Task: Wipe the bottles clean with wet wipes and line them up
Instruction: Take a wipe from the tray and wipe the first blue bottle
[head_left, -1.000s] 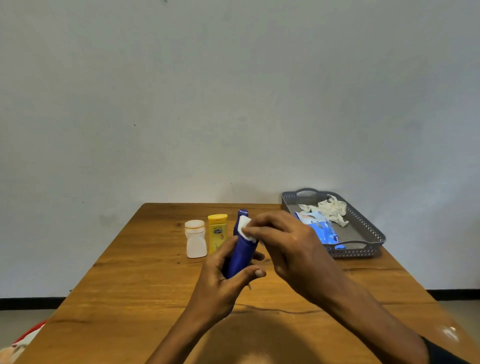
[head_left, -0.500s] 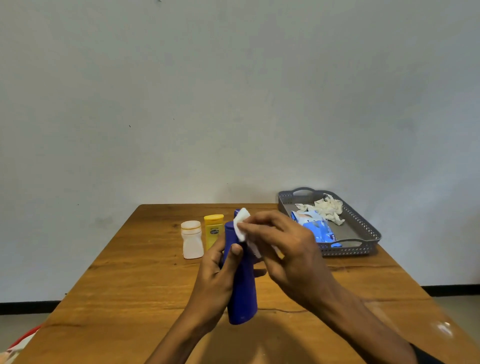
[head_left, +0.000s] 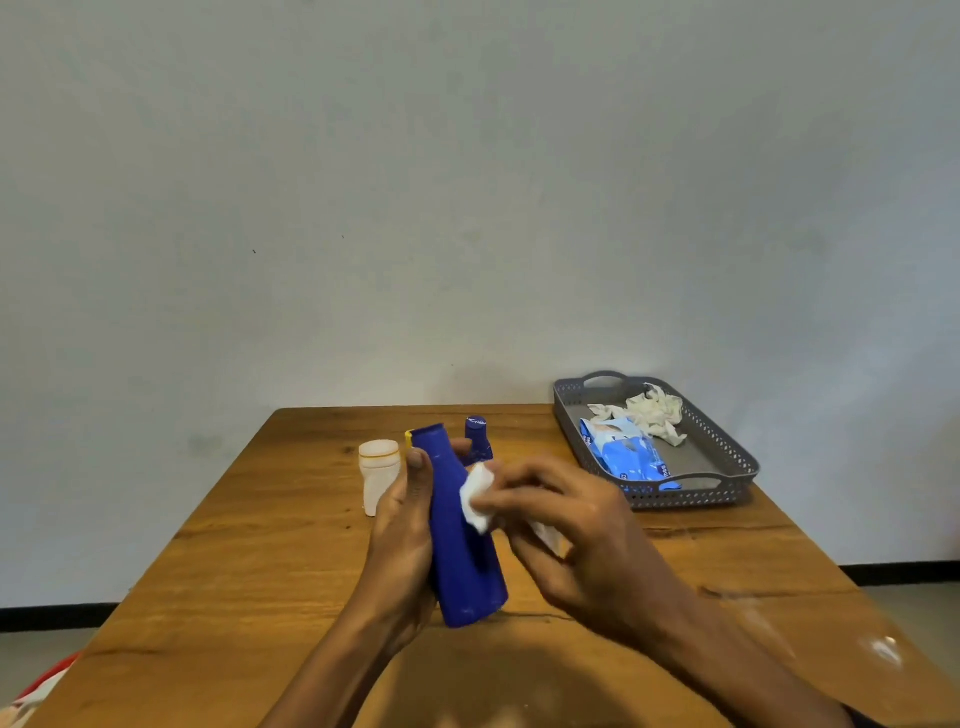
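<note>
Nearest the camera, the left hand (head_left: 402, 540) is gripping the large blue bottle (head_left: 462, 540), thumb lying up its near face and the other fingers curling round behind, holding it above the wooden table (head_left: 234, 571) with its long axis close to upright, the narrower end up and leaning slightly left. Just to the right, the right hand (head_left: 566, 525) is pinching a folded wet wipe (head_left: 477, 498) between fingertips and thumb and pressing it against the bottle's right flank, roughly at mid-height. Judging from that contact, the next stroke is likely running along the bottle's length, so the wipe is needing to travel up or down that upright axis while the left hand is keeping the bottle steady. Behind the hands, a white bottle (head_left: 378, 480) is standing on the table, with a sliver of a yellow bottle (head_left: 409, 439) and a smaller blue bottle (head_left: 478, 439) showing past the held one. Farther right, a grey perforated tray (head_left: 727, 457) is holding a blue wipes packet (head_left: 626, 454) and crumpled used wipes (head_left: 652, 413)
</note>
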